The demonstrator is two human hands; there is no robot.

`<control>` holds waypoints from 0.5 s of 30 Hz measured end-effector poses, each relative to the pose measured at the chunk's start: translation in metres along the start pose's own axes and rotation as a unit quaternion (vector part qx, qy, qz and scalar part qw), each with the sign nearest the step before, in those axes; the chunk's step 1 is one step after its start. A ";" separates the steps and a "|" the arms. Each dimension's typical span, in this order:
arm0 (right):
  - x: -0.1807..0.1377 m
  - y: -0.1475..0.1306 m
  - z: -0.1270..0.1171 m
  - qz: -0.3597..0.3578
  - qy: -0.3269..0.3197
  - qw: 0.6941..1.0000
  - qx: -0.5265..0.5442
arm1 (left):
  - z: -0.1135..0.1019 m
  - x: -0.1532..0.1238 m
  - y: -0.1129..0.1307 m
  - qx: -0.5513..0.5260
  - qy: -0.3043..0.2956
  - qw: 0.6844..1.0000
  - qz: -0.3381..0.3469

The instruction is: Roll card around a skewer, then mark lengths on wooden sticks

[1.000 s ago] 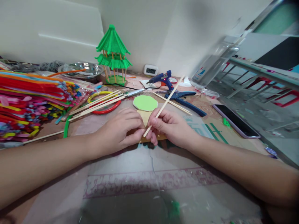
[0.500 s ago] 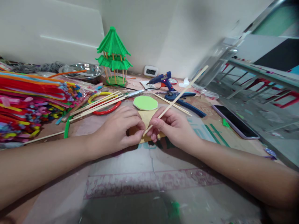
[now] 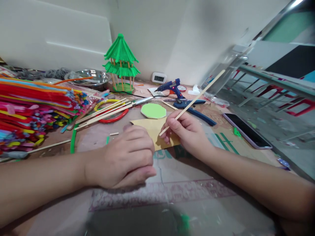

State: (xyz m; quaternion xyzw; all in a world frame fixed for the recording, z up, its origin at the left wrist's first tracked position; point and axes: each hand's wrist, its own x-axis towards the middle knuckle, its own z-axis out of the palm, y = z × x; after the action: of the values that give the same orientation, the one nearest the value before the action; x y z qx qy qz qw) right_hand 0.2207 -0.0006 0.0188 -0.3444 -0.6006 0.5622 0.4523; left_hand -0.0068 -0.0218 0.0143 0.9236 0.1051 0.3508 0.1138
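A thin wooden stick is pinched between the thumb and fingers of my right hand. It slants up to the right, its lower end over a sheet of tan card. My left hand is curled closed to the left of the card. Its fingertips are turned under, so anything in them is hidden. Just beyond the card lies a light green many-sided disc. A short stick piece lies behind my left hand.
At the back stands a green-roofed model pavilion. Near it are a blue glue gun, blue-handled pliers, scissors under several sticks, and a digital clock. Pipe cleaners fill the left; a phone lies right.
My left hand has moved left and nearer to me, away from the stick's lower end, and curled in. My right hand still holds the stick, shifted slightly right.
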 end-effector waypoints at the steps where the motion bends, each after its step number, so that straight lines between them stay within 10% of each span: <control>1: 0.001 0.001 -0.001 0.002 -0.001 1.000 -0.001 | 0.002 0.000 -0.001 0.009 0.001 1.000 -0.017; 7: -0.001 -0.001 -0.003 -0.029 -0.011 0.998 -0.059 | 0.015 0.001 -0.023 0.068 0.000 0.976 -0.205; 15: -0.007 -0.004 -0.001 0.070 -0.223 0.972 -0.016 | 0.017 0.000 -0.030 0.062 -0.069 0.964 -0.250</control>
State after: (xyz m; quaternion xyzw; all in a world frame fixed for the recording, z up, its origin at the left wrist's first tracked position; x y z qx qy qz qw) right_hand 0.2244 -0.0077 0.0213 -0.2588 -0.6698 0.6455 0.2603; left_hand 0.0010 0.0045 -0.0067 0.8951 0.3465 0.2390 0.1472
